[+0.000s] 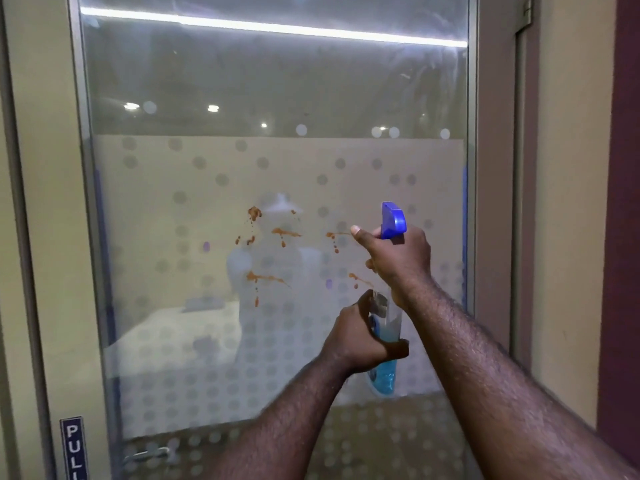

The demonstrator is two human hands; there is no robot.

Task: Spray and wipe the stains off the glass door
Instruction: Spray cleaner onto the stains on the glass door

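Observation:
The glass door (277, 81) fills the view, its lower half frosted with a dot pattern. Brown stains (273, 237) are smeared and dripping across the middle of the frosted band. I hold a clear spray bottle (386, 341) of blue liquid upright in front of the glass, to the right of the stains. My right hand (398, 258) grips its neck under the blue trigger head (393, 221), with one finger stretched out toward the glass. My left hand (356, 337) is wrapped around the bottle's body lower down. No cloth is in view.
A metal door frame (83, 237) runs down the left side with a blue PULL sign (74, 448) near the bottom and a handle (147, 454) beside it. A beige wall (571, 202) and a dark red strip (623, 237) stand on the right.

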